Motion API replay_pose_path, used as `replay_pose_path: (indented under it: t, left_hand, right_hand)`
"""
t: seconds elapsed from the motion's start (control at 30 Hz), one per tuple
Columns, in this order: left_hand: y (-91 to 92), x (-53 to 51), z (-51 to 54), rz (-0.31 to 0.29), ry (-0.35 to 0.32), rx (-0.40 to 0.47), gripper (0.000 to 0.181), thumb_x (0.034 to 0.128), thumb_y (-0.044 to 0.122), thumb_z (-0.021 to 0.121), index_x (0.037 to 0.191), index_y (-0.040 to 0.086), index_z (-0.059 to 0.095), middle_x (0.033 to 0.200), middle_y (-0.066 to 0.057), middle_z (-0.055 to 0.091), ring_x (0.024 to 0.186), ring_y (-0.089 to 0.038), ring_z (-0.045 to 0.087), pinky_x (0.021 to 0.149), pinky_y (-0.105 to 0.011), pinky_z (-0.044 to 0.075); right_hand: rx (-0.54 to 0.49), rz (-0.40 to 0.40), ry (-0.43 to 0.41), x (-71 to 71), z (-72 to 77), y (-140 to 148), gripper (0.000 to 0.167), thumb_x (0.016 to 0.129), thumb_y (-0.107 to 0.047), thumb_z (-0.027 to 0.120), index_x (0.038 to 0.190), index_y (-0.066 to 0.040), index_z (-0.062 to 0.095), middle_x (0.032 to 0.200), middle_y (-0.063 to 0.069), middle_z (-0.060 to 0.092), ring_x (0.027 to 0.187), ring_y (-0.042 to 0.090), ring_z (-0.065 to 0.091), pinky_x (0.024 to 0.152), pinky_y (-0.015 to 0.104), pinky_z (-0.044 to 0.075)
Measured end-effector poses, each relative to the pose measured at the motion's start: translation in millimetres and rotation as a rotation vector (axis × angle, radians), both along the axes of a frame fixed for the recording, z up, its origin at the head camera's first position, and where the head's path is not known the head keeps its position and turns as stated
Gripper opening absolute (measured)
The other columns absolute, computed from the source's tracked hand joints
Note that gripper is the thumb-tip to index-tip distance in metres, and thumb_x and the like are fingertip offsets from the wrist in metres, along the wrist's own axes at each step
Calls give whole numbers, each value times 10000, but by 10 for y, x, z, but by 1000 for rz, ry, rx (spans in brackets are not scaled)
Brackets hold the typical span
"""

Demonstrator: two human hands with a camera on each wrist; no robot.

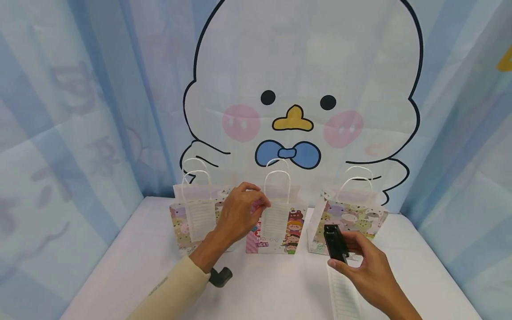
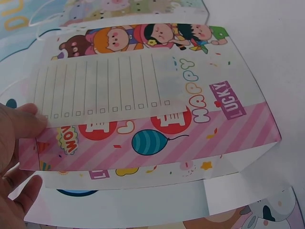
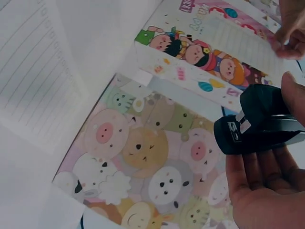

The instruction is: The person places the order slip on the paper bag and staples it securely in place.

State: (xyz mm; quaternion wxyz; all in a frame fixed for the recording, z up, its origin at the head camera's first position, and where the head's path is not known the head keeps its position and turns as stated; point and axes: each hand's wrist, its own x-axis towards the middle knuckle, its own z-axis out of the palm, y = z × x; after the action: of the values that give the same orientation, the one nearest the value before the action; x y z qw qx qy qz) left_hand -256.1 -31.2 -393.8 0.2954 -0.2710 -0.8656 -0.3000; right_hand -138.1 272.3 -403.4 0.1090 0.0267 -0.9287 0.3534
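Observation:
A lined checklist sheet (image 1: 274, 221) lies against the front of the middle paper bag (image 1: 294, 231), whose pink stripes and cartoon figures show. My left hand (image 1: 240, 211) pinches the sheet and the bag's upper edge at the top left corner; in the left wrist view the thumb of that hand (image 2: 16, 138) rests on the sheet and other fingers are behind it. My right hand (image 1: 372, 271) holds a black stapler (image 1: 336, 242) in front of the right bag (image 1: 352, 218), apart from the middle bag. The right wrist view shows the stapler (image 3: 259, 119) between thumb and fingers.
The left animal-print bag (image 1: 182, 226) has a lined sheet (image 1: 201, 220) on its front. Another lined sheet (image 1: 343, 295) lies on the white table (image 1: 280, 289) below the stapler. A black object (image 1: 221, 277) is beside my left forearm. A cartoon curtain hangs behind.

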Motion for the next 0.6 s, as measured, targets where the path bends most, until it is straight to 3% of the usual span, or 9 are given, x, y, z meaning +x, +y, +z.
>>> replay_pose_path:
  t: [0.23, 0.43, 0.6]
  left_hand:
    - [3, -1, 2, 5, -8, 4, 41, 944, 205, 817, 983, 195, 822, 1010, 56, 818, 1166, -181, 656, 1060, -424, 555]
    - [2, -6, 0, 3, -15, -1, 41, 949, 205, 813, 988, 195, 823, 1019, 53, 818, 1170, -189, 657, 1072, -427, 552]
    - [3, -14, -4, 0, -18, -1, 43, 950, 209, 813, 990, 198, 823, 1022, 55, 817, 1169, -188, 654, 1067, -426, 552]
  right_hand:
    - [-69, 65, 63, -94, 115, -228, 700, 815, -161, 931, 1411, -103, 569, 1308, 95, 706, 1150, 273, 708, 1028, 574, 569]
    - [-90, 100, 102, -165, 179, -371, 685, 806, -202, 944, 1390, -122, 594, 1270, 40, 718, 1139, 211, 710, 1018, 407, 568]
    - [-124, 124, 100, -211, 226, -477, 679, 823, -212, 932, 1401, -131, 586, 1303, 53, 704, 1174, 254, 709, 1076, 563, 541]
